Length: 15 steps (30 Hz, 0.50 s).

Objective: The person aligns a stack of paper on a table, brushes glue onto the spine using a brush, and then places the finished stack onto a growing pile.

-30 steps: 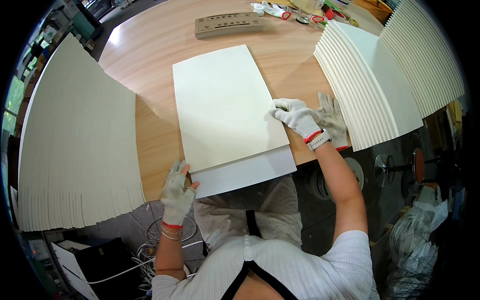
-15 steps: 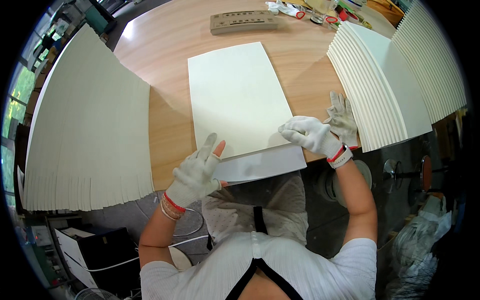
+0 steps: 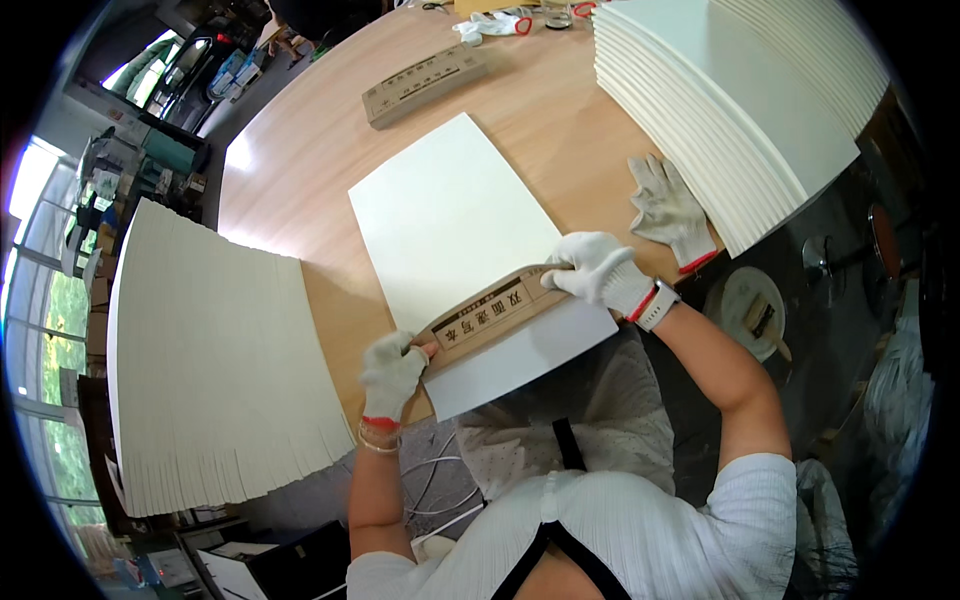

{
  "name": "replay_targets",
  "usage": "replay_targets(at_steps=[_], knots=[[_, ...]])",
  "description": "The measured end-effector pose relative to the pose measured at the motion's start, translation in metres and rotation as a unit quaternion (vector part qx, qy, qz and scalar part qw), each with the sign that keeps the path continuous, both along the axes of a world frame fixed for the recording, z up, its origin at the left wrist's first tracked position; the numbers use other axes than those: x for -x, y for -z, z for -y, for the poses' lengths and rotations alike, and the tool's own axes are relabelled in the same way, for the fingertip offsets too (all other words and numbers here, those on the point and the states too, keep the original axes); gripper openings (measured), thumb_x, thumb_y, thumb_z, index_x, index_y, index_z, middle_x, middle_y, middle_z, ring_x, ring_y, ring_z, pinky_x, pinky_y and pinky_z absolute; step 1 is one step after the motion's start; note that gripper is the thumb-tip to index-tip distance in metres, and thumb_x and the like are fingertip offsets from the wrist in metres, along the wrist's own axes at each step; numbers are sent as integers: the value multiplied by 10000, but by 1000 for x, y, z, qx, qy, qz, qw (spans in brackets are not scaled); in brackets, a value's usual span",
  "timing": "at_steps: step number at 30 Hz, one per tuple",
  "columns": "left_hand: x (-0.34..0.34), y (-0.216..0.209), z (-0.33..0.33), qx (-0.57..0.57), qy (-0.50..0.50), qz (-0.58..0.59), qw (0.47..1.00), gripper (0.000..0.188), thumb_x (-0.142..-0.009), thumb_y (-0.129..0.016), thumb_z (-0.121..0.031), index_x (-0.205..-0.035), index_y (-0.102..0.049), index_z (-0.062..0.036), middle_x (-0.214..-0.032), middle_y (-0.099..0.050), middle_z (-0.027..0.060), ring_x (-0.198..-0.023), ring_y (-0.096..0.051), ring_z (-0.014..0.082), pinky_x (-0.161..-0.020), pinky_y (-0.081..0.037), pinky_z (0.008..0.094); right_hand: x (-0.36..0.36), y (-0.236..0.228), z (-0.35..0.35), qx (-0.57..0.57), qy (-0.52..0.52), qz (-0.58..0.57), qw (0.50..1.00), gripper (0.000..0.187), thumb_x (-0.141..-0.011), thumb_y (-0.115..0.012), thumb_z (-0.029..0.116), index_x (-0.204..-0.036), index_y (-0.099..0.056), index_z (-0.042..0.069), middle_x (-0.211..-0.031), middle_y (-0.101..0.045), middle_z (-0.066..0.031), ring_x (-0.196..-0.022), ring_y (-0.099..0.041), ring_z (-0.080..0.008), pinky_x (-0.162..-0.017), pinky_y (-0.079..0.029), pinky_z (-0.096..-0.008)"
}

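Both hands [image 3: 392,372] [image 3: 600,272] on black-lettered strip [image 3: 492,320]

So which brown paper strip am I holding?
The long brown paper strip gripped at both ends; the other strips lie stacked farther up the wooden table.
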<state>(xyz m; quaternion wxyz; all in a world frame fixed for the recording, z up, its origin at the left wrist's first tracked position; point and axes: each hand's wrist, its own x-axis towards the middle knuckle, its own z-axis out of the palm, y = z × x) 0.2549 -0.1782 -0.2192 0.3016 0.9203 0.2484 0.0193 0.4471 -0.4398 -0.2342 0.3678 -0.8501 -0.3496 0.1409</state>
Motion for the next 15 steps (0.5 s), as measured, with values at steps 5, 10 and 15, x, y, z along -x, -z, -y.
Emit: replay_targets(at_steps=[5, 10, 15], knots=[[-8, -13, -3, -13, 17, -114, 993, 283, -757, -747, -174, -941, -665, 25, -757, -621, 119, -646, -573, 169, -598, -471, 345, -1, 3, -5, 26, 16, 34, 999, 263, -733, -779, 256, -842, -681, 38, -815, -668, -145, -765, -654, -284, -679, -509, -359], [-64, -47, 14, -375, 282, -110, 876, 1057, -616, -871, -271, -1489, -281, -188, -1502, -312, 158, -1332, -394, 323, -1074, -377, 404, -17, 13, -6, 11, 92, -19, 995, 298, -752, -766, 235, -916, -606, 44, -874, -665, -135, -809, -641, -266, -730, -502, -357], [-114, -56, 55, -361, 491, -279, 742, 1166, -571, -882, -205, -1504, -196, -346, -1586, -148, 35, -1443, -206, 292, -1188, -212, 427, -8, 4, -1, -2, 66, 221, 973, 125, -842, -645, 197, -899, -625, 88, -878, -651, -109, -818, -632, -291, -757, -510, -369]])
